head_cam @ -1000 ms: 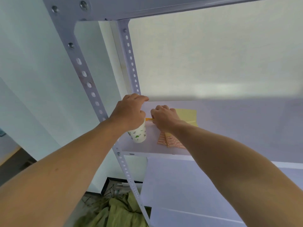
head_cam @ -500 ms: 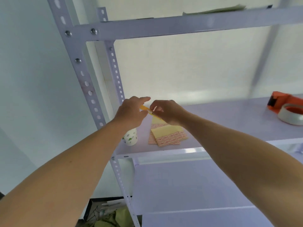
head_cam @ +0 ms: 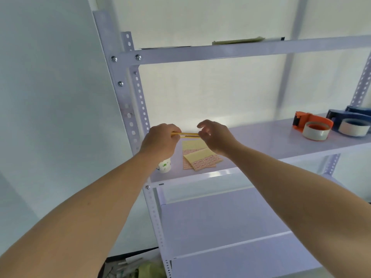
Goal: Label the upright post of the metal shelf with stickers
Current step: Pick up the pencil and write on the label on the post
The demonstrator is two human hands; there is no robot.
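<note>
From the head view, I have the peeling step in hand, as I read it. No sticker is on the post (head_cam: 128,105) yet.

My left hand (head_cam: 160,142) is curled round the left end of a thin yellow strip (head_cam: 187,135). My right hand (head_cam: 215,136) has its fingers bent in, and thumb and forefinger nip the strip's right end. Whether a sticker is already lifted there I cannot tell; it is too small.

I hold the strip in the air above the shelf (head_cam: 261,137), over the spare sheets (head_cam: 200,159) lying on it and just right of the post. I see it edge-on. Its long axis runs left to right, close to level and roughly along the shelf's front edge. The left end points at the post and the right end points away along the shelf.

The next move, I judge, calls for my right fingertips to draw one sticker free while my left hand keeps the strip taut. Then I must carry it left and press it flat on the post's face, between or beside the punched holes and square to the post's length.

A paper cup (head_cam: 165,167) stands under my left wrist. Two tape dispensers (head_cam: 313,126) sit well apart at the far right.
</note>
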